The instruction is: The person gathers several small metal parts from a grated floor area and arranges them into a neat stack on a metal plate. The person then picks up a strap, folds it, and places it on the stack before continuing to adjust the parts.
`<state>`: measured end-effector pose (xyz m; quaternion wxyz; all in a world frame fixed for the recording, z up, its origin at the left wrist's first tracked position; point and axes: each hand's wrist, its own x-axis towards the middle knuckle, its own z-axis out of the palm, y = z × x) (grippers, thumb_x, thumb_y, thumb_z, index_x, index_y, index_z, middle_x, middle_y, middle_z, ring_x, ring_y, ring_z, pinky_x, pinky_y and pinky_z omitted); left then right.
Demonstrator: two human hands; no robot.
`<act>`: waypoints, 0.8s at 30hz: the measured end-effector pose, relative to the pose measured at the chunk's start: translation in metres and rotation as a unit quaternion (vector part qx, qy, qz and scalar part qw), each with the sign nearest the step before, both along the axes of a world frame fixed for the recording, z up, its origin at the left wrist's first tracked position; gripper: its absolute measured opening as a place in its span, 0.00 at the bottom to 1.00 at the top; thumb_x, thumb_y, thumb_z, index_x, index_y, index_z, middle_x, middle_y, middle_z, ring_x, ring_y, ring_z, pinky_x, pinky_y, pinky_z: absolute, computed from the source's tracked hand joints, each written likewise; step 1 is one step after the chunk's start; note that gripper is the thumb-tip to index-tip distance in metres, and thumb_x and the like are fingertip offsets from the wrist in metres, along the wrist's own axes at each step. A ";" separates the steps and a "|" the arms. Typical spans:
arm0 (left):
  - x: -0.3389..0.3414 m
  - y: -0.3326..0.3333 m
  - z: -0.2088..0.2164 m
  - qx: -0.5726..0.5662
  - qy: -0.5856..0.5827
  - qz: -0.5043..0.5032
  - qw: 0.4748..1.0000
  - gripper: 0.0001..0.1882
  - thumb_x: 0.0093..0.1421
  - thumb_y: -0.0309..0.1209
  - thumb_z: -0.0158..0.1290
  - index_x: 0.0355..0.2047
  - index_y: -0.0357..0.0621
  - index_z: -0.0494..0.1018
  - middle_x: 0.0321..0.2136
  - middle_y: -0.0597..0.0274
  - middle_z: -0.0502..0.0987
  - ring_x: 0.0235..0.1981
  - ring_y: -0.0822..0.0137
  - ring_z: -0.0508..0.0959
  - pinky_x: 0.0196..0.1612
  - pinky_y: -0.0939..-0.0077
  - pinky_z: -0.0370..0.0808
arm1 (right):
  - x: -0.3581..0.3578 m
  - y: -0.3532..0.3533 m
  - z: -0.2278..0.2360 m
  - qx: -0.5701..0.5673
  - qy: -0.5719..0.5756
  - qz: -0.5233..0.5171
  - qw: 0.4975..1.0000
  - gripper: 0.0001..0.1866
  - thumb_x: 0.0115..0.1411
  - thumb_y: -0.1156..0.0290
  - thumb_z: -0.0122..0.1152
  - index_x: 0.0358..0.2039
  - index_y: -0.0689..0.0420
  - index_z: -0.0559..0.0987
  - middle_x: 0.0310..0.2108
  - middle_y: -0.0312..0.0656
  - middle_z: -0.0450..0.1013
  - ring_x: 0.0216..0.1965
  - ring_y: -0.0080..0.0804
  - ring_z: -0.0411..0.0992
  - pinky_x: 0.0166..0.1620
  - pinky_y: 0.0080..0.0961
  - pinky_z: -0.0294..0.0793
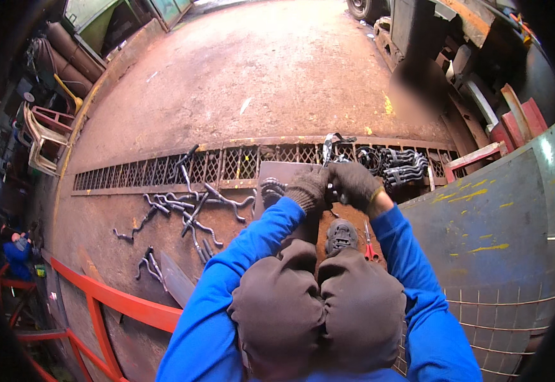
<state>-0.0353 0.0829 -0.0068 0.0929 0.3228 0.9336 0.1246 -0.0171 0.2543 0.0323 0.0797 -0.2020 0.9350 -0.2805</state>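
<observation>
My left hand (308, 189) and my right hand (353, 183), both in dark grey knitted gloves, meet in front of my knees with fingers closed. Between them is something small and dark that the gloves mostly hide. A thin shiny strip (327, 150) stands up just beyond the gloves, its top bent to the right. Close to my left hand lies a flat grey plate (278, 170). To the right of my right hand is a pile of bent metal rods (403, 167). Red-handled scissors (371, 252) lie beside my shoe (341, 236).
More bent rods (196, 207) lie scattered on the left. A rusty floor grating (229, 167) crosses ahead. A red rail (121, 299) stands at lower left, a large grey metal panel (500, 210) at right. Plastic chairs (45, 137) and another person (16, 254) are far left.
</observation>
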 end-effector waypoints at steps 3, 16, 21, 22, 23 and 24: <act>-0.006 0.002 -0.022 0.012 -0.006 0.019 1.000 0.37 0.48 0.46 0.67 0.52 0.38 0.68 0.46 0.44 0.77 0.51 0.45 0.76 0.52 0.49 0.74 | -0.025 0.012 -0.036 0.021 0.043 -0.002 0.999 0.10 0.55 0.73 0.59 0.39 0.56 0.79 0.31 0.49 0.77 0.35 0.46 0.78 0.37 0.36 0.77; -0.012 0.006 -0.033 0.029 -0.028 0.010 0.999 0.48 0.35 0.45 0.74 0.57 0.48 0.68 0.52 0.46 0.75 0.54 0.44 0.74 0.59 0.53 0.71 | 0.084 0.005 -0.043 0.031 0.211 -0.036 0.976 0.14 0.57 0.76 0.54 0.44 0.62 0.77 0.41 0.57 0.76 0.43 0.58 0.75 0.48 0.46 0.74; -0.007 0.001 -0.007 0.030 -0.070 0.032 0.997 0.44 0.38 0.40 0.71 0.58 0.48 0.68 0.50 0.46 0.77 0.54 0.42 0.75 0.58 0.52 0.71 | 0.101 0.005 -0.069 -0.019 0.105 -0.066 0.992 0.13 0.57 0.77 0.54 0.43 0.61 0.77 0.39 0.57 0.75 0.42 0.59 0.74 0.46 0.48 0.73; -0.007 -0.001 -0.015 0.021 -0.055 0.029 0.998 0.44 0.38 0.40 0.71 0.57 0.48 0.68 0.50 0.46 0.77 0.53 0.42 0.75 0.58 0.52 0.71 | 0.106 0.003 -0.073 -0.021 0.101 -0.074 0.992 0.13 0.57 0.77 0.54 0.43 0.61 0.77 0.39 0.57 0.75 0.42 0.59 0.74 0.46 0.48 0.73; -0.010 -0.003 -0.025 0.016 -0.038 0.027 0.999 0.44 0.37 0.39 0.71 0.57 0.48 0.69 0.50 0.46 0.77 0.53 0.42 0.75 0.58 0.52 0.72 | 0.107 0.001 -0.073 -0.020 0.099 -0.082 0.992 0.13 0.57 0.77 0.54 0.44 0.61 0.77 0.39 0.56 0.75 0.41 0.59 0.74 0.45 0.48 0.73; -0.009 -0.002 -0.028 0.047 -0.018 0.018 0.999 0.44 0.37 0.39 0.71 0.57 0.49 0.68 0.51 0.46 0.77 0.53 0.43 0.75 0.57 0.52 0.72 | 0.107 0.002 -0.071 -0.024 0.106 -0.086 0.990 0.14 0.57 0.77 0.54 0.44 0.61 0.77 0.38 0.56 0.75 0.41 0.59 0.74 0.45 0.49 0.72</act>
